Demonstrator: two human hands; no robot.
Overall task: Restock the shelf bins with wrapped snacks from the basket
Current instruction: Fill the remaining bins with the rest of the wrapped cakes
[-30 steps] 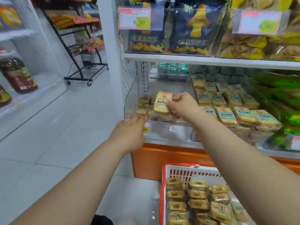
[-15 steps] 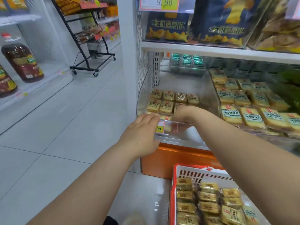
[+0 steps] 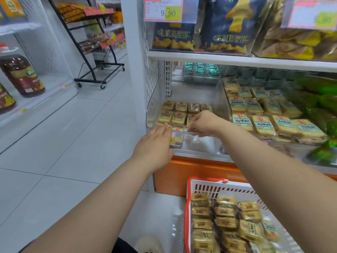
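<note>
Right hand (image 3: 202, 121) is down inside the clear bin (image 3: 221, 105) on the lower shelf, fingers curled onto a wrapped snack (image 3: 190, 119) in the front row — can't tell if it's gripping or just touching. Left hand (image 3: 155, 143) is released, straight fingers resting on the bin's front edge. More snacks sit in the red-rimmed basket (image 3: 187, 212) on the floor below.

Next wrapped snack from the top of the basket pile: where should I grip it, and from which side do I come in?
Come from above: the basket is open-topped and its walls block the sides. The wrapped snack on the pile lies flat, label up. Probably best to pinch across its two long edges, not the slippery crimped wrapper ends.
</note>
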